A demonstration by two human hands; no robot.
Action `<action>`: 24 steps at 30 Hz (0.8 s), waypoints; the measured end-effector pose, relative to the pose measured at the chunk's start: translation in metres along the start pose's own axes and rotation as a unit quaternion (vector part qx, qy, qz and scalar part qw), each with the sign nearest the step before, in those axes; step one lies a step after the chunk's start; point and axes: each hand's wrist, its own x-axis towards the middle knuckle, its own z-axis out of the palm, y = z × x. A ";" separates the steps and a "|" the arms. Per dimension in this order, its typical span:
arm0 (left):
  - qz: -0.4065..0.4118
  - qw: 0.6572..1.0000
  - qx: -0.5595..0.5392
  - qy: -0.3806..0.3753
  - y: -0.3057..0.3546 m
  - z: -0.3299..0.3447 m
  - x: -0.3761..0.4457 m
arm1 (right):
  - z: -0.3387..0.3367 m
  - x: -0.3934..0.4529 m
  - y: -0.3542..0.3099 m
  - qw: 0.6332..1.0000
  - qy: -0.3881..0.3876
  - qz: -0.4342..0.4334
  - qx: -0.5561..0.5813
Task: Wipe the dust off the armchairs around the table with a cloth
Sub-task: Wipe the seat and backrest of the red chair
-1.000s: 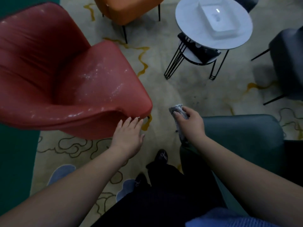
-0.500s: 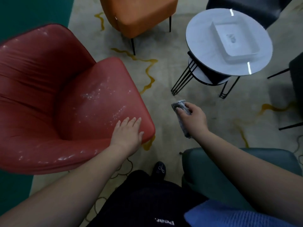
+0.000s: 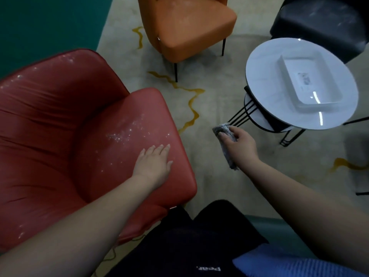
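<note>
A red armchair (image 3: 60,136) fills the left side, with white dust specks scattered over its seat and back rim. My left hand (image 3: 153,162) lies flat on the front of the seat, fingers straight. My right hand (image 3: 239,144) hovers over the carpet to the right of the chair and grips a crumpled grey cloth (image 3: 224,134), whose tail hangs down below the fist. An orange armchair (image 3: 185,23) stands at the top, lightly dusty. A black armchair (image 3: 323,21) with dust on its seat is at the top right.
A round white table (image 3: 259,76) on black wire legs stands at the right, carrying a white rectangular tray (image 3: 289,96). A teal seat edge (image 3: 265,220) shows at the bottom right. Beige patterned carpet (image 3: 209,96) lies between the chairs.
My left hand has slid from the chair's front edge onto the seat. The view has moved forward and up; my right hand with the cloth has come away from the teal chair.
</note>
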 end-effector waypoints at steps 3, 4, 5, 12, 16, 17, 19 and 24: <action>-0.016 1.000 -0.015 -0.008 -0.006 -0.008 0.015 | 0.008 0.025 -0.003 1.000 -0.023 0.005 0.002; -0.023 1.000 -0.016 -0.011 -0.006 -0.010 0.018 | 0.010 0.034 -0.004 1.000 -0.030 0.008 0.004; -0.031 0.999 -0.017 -0.013 -0.007 -0.012 0.022 | 0.011 0.043 -0.005 0.999 -0.037 0.011 0.002; -0.123 0.992 -0.041 0.004 0.001 -0.030 0.077 | 0.011 0.136 -0.021 0.993 -0.099 -0.045 -0.047; -0.192 0.978 -0.079 0.012 0.021 -0.036 0.108 | 0.009 0.201 -0.039 0.978 -0.167 -0.106 -0.073; -0.214 0.973 -0.087 0.014 0.028 -0.036 0.114 | 0.009 0.215 -0.044 0.972 -0.184 -0.121 -0.080; -0.256 0.961 -0.102 0.016 0.041 -0.038 0.122 | 0.008 0.241 -0.053 0.962 -0.209 -0.148 -0.095; -0.348 0.924 -0.151 0.037 0.066 -0.043 0.126 | 0.016 0.279 -0.084 0.921 -0.278 -0.247 -0.116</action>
